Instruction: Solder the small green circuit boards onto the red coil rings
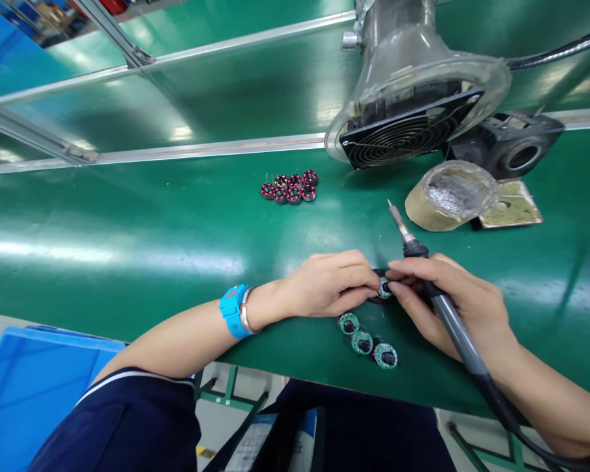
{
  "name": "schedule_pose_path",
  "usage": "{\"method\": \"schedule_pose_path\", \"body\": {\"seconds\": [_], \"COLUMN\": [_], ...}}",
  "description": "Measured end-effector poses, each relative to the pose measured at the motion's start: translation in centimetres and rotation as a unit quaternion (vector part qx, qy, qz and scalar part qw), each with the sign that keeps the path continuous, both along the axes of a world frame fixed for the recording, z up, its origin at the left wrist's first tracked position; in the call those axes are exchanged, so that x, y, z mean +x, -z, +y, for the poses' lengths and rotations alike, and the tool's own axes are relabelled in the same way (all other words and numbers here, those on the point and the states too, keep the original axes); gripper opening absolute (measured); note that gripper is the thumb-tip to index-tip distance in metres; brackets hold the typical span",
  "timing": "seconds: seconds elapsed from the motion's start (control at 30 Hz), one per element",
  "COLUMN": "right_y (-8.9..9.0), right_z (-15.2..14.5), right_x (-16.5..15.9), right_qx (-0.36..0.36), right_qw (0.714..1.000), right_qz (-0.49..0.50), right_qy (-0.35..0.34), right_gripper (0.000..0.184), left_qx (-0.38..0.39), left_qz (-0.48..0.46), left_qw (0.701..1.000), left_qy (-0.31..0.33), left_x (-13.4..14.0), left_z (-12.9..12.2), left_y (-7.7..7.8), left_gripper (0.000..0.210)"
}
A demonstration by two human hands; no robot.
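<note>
- Glossy green workbench (128, 216).
- Left hand (332, 282), right hand (474, 308): fingertips pinched on round green circuit board (384, 288).
- Right also grips slim grey soldering iron (453, 328), tip beyond board.
- Positioning, probably; wants steady pinch.

Close head-worn view, down onto workbench (142, 203)

We've a dk navy short sleeve (132, 426) on the L arm, w/ a thin white stripe (115, 375) nr its hem. On the L wrist we wear a chunky bright-blue band (232, 313) w/ a sm. reddish mark on top, plus a plain silver-col. bangle (246, 314) just beside it, hand side. Our L hand (330, 285) & R hand (465, 311) are bare, R forearm ditto. Lower down, our clothing (378, 426) is v. dk navy or blk, can't tell which.
</note>
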State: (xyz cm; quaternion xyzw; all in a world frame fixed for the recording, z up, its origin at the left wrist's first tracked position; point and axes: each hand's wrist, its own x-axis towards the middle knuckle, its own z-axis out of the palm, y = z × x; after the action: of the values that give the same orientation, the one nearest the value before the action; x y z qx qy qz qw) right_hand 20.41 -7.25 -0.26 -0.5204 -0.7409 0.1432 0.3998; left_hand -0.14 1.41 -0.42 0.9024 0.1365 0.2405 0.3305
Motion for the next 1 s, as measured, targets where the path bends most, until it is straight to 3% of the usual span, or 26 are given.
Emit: {"method": "schedule_pose_path", "body": {"seconds": [0.13,0.23,0.4,0.5,0.83,1.0], "right_y": [-0.1,-0.2,-0.2,-0.1,-0.2,-0.1], "right_z": [0.0,0.1,0.1,0.1,0.2,0.2], "right_x": [-0.1,-0.2,-0.2,-0.1,-0.3,-0.2], "right_qx": [0.015,0.043,0.078,0.084,0.085,0.087], "right_qw": [1.000,0.999,0.995,0.994,0.992,0.993], "right_qz": [-0.008,-0.010,-0.009,-0.027,-0.039,-0.037], "right_qy": [0.001,-0.008,-0.059,-0.070,-0.087,-0.076], "right_gripper": [0.037,0.041,0.048,0.050,0.058,0.052], "left_qx": [-0.172,-0.279,-0.420,-0.435,-0.408,-0.422], "left_qz": [0.004,0.037,0.051,0.067,0.089,0.087], "left_qw": [0.984,0.956,0.901,0.893,0.907,0.901], "left_qy": [-0.049,-0.086,-0.095,-0.093,-0.050,-0.059], "left_x": [0.7,1.1,1.3,1.2,1.0,0.9], "left_z": [-0.5,-0.7,-0.6,-0.4,-0.1,-0.1], "left_y": [-0.6,-0.8,-0.7,-0.8,-1.0,-1.2], "left_gripper": [0.007,0.004,0.004,0.004,0.007,0.003]}}
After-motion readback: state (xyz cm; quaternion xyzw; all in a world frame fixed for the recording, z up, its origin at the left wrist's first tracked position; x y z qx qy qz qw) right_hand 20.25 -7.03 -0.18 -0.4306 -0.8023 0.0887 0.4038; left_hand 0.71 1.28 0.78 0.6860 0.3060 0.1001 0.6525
